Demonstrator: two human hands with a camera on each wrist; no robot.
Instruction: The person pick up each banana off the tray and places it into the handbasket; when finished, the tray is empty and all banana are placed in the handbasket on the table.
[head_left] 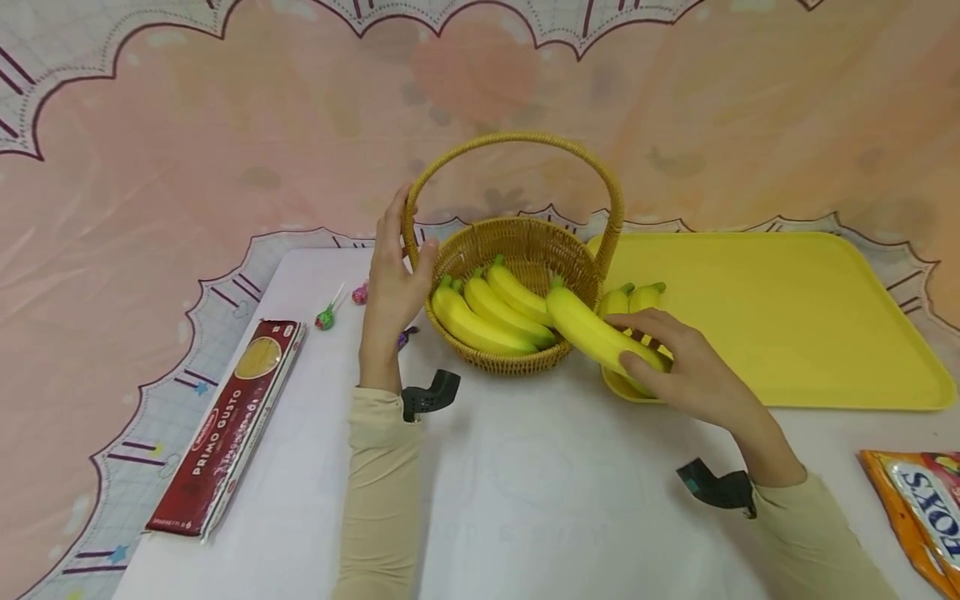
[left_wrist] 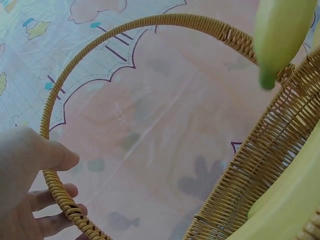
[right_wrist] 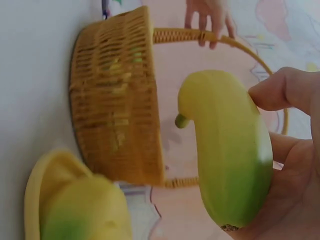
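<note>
My left hand (head_left: 393, 287) grips the left side of the wicker basket's handle (left_wrist: 60, 192), thumb on one side and fingers curled round the other. Three yellow bananas (head_left: 487, 321) lie side by side inside the basket (head_left: 517, 364). My right hand (head_left: 690, 367) holds another banana (head_left: 588, 329) by its far end from the stem. The stem end overlaps the basket's right rim in the head view. In the right wrist view this banana (right_wrist: 225, 145) is held between thumb and fingers, beside the basket wall. More bananas (head_left: 647, 296) sit on the yellow tray's left end, partly hidden by my right hand.
The yellow tray (head_left: 810, 317) stands right of the basket. On the left lie a red pasta packet (head_left: 232, 425), a green lollipop (head_left: 325, 319) and a pink lollipop (head_left: 360, 293). An orange FOX'S bag (head_left: 918, 500) is at the right edge. A patterned cloth (head_left: 300, 142) hangs behind.
</note>
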